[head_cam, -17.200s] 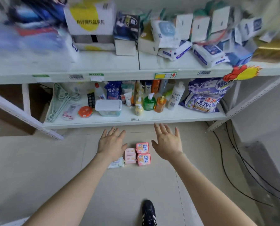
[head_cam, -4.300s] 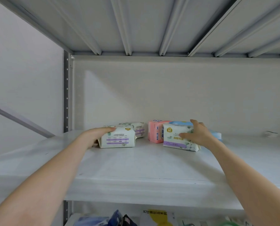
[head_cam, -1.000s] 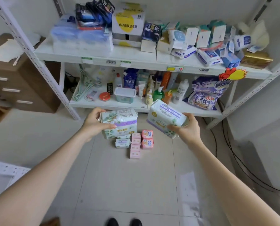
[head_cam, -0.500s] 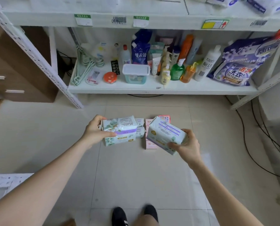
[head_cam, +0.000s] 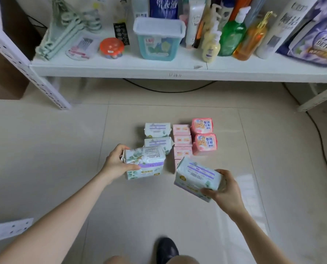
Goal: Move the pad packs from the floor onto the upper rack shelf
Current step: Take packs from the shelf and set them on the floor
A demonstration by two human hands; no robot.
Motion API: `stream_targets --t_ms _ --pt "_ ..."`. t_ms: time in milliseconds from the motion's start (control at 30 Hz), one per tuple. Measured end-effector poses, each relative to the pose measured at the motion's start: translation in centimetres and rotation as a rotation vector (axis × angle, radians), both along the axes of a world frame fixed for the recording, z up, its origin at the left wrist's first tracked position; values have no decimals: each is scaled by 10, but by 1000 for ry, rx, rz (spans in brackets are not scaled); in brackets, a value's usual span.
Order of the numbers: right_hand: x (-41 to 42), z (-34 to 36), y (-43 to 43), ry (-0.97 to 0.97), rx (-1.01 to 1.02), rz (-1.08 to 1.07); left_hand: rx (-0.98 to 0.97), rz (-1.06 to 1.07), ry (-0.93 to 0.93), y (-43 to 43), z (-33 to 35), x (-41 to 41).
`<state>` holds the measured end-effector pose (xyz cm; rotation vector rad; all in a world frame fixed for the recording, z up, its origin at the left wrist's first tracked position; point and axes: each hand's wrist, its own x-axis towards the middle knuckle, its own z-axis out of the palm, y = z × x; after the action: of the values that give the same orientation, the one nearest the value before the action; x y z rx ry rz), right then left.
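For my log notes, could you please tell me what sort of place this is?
Probably a stockroom or shop back room: a white metal rack on a tiled floor, its low shelf crowded with soap bottles and a detergent bag, and pad packs on the floor.

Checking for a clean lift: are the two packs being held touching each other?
Apart. In the head view, a strip of floor shows between the left-held pack and the right-held pack.
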<state>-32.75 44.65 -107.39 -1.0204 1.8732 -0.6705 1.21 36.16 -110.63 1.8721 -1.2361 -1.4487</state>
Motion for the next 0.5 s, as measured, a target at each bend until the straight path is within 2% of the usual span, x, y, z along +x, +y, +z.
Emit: stream_targets --t_ms 233,500 --pt "0 -110 11 -4 35 58 -11 -41 55 -11 -107 -21" --pt "11 -188 18 -55 28 116 -42 -72 87 -18 -181 -32"
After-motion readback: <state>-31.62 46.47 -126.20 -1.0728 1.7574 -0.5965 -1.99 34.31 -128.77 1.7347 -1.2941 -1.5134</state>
